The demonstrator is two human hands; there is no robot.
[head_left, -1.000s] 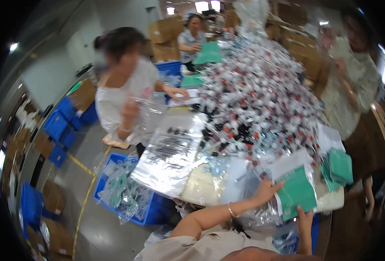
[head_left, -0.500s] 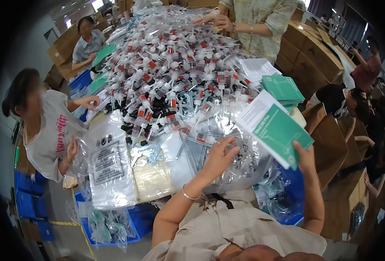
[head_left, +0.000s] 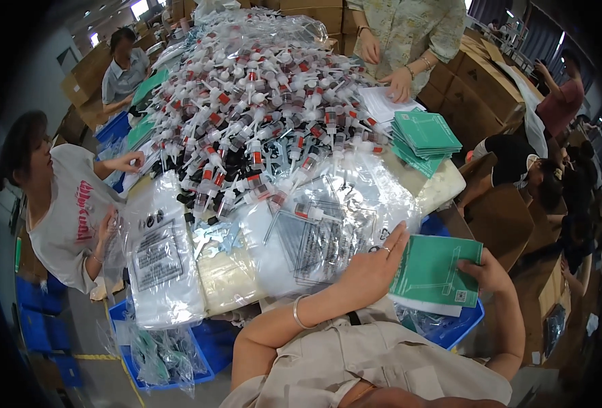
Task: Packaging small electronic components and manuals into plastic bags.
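My right hand (head_left: 489,270) grips a green booklet (head_left: 437,272) by its right side, thumb on the cover. A white page edge shows under its lower side. At the booklet's left edge is my left hand (head_left: 376,273), its fingers stretched out and pointing up. Whether it touches the booklet I cannot tell. Just beyond it lies a stack of clear printed plastic bags (head_left: 345,234), with a small red-labelled dropper bottle (head_left: 311,212) and an L-shaped metal key (head_left: 272,224) on top.
A large heap of small bottles (head_left: 260,102) covers the table. A stack of green booklets (head_left: 427,136) and white sheets (head_left: 382,103) sit at right, by a co-worker's hand. Another person stands at left by more bags (head_left: 161,262). Blue bins (head_left: 212,350) and cardboard boxes (head_left: 498,211) surround me.
My right hand has brought the booklet down and nearer to me. My left hand has moved right, off the bags, to its edge. The far co-worker's hand has shifted from the heap to the sheets.
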